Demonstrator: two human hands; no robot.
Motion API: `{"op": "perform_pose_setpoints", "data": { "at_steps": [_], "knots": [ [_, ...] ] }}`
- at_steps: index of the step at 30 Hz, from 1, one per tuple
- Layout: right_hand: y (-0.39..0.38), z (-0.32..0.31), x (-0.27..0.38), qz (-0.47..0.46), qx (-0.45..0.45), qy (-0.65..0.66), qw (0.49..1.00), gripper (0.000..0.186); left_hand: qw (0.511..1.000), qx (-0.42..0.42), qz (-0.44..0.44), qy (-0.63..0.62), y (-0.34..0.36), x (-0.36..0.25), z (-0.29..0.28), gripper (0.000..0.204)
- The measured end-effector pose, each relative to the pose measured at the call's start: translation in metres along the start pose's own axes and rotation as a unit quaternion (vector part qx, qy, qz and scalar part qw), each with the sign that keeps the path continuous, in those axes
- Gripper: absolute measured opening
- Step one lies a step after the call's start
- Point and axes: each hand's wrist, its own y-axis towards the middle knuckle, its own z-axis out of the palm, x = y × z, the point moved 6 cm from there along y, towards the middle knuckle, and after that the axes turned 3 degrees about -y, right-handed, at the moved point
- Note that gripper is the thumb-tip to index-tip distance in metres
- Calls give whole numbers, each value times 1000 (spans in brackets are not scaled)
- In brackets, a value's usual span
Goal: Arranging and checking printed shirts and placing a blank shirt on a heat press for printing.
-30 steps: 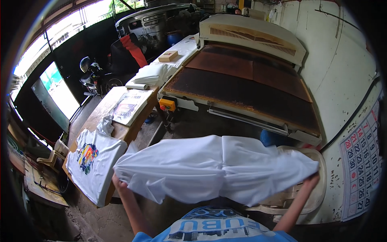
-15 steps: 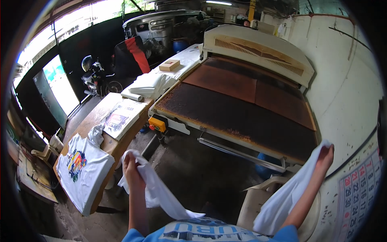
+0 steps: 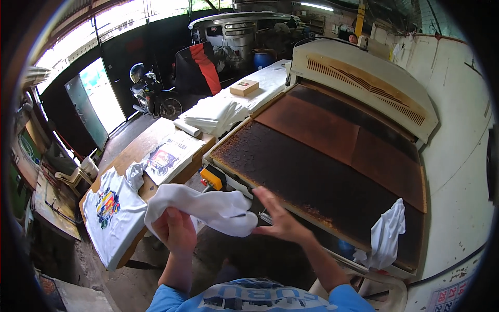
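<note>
My left hand (image 3: 176,229) is closed around a long, bunched white cloth (image 3: 218,208) that stretches to the right and has a rounded, split end. Just past that end, my right hand (image 3: 280,221) has its fingers spread, with the thumb close to the cloth; whether they touch I cannot tell. A second white cloth (image 3: 387,236) hangs in folds at the near right corner of the large conveyor machine (image 3: 291,161), above a plastic chair.
On the left, a wooden table (image 3: 132,151) bears a printed white shirt (image 3: 112,208), a printed sheet (image 3: 169,156) and a stack of white fabric (image 3: 210,114). A small box (image 3: 244,87) lies farther back. The beige chair (image 3: 379,283) stands near right. A motorcycle (image 3: 153,93) is parked beyond.
Both hands have come toward the middle. The cloth my right hand held is out of it, now at the machine's right corner. The view has turned a little left.
</note>
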Motion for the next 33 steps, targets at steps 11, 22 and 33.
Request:
{"op": "perform_pose_setpoints", "data": {
  "at_steps": [11, 22, 33],
  "knots": [
    [74, -53, -18, 137, 48, 58, 988, 15, 998, 20, 14, -52, 152, 109, -79, 16],
    [50, -189, -171, 231, -421, -514, 711, 39, 854, 390, -7, 345, 203, 377, -17, 24],
    [-19, 66, -201, 587, -251, 281, 717, 23, 748, 373, -236, 495, 54, 415, -154, 17]
  ]
}}
